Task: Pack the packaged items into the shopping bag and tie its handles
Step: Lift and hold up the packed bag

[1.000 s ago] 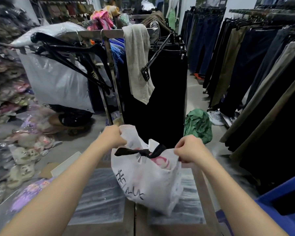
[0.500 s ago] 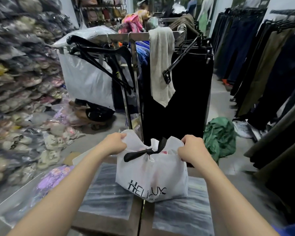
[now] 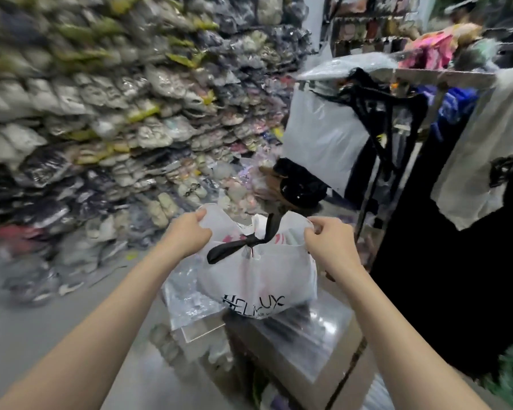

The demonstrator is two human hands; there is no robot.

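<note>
Left hand [image 3: 190, 232] and right hand [image 3: 329, 244] each pinch a top corner of the white shopping bag [image 3: 258, 279], stretching its mouth taut beneath the black handles [image 3: 243, 244], seemingly already knotted.

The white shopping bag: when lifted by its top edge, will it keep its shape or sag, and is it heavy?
Probably floppy: the white shopping bag is thin, and its rim crumples where the left hand and right hand pinch it. Likely fairly light: two pinches seem enough. The tied black handles should keep contents in.
</note>
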